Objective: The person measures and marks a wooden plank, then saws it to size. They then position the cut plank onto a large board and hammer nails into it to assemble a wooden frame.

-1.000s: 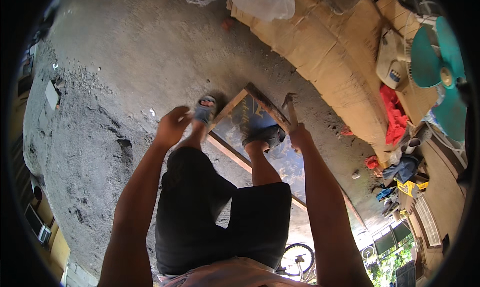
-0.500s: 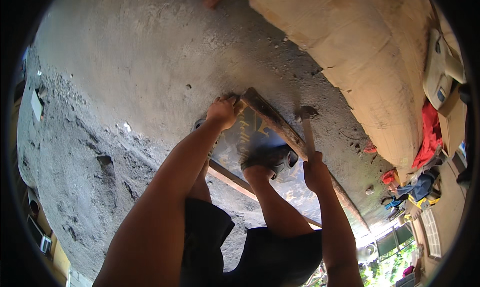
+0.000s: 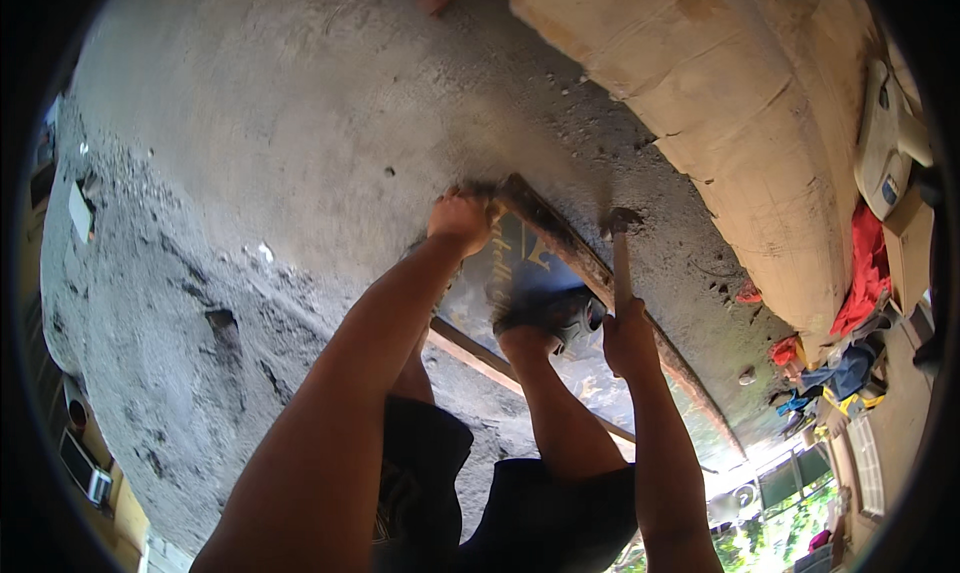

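Note:
My right hand is wrapped round the pale wooden handle of a hammer. Its dark head rests at or just over the grey ground, beyond a long worn wooden bar. Near the bar's far end is my left hand, fingers curled; a dark blurred thing shows at the fingertips, and I cannot make out what it is. Between this bar and a second wooden strip lies a dark printed sheet with gold lettering. One foot, in a dark sandal, stands on the sheet.
Grey cement-like ground is smooth at the far side and rough with pits at the left. Large brown cardboard covers the far right. Beyond it lie a red cloth, a pale plastic object and blue cloth.
My left hand has turned, its fingers curling more, and sits slightly farther right in the picture. The whole view has shifted a little; the hammer stays beside the bar.

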Action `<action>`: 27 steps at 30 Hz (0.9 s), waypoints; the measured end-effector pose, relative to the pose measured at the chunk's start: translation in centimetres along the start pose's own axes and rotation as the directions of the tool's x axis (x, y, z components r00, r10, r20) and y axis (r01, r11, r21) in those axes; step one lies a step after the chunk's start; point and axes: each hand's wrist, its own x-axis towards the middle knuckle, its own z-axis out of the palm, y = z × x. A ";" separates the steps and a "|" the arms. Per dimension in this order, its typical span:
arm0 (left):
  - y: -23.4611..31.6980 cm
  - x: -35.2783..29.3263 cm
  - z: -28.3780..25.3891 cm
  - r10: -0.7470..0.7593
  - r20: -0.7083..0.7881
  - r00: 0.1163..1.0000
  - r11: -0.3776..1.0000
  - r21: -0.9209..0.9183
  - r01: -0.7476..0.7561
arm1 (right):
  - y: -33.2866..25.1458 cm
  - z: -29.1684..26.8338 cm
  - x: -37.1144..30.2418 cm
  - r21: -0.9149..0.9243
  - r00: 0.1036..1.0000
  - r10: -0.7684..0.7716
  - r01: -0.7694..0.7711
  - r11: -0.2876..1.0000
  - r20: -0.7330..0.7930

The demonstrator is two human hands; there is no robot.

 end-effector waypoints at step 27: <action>1.8 10.1 -12.7 0.356 0.324 0.877 0.923 -0.269 -0.275 | 1.7 -3.8 0.2 0.061 0.996 -0.047 0.043 0.997 0.072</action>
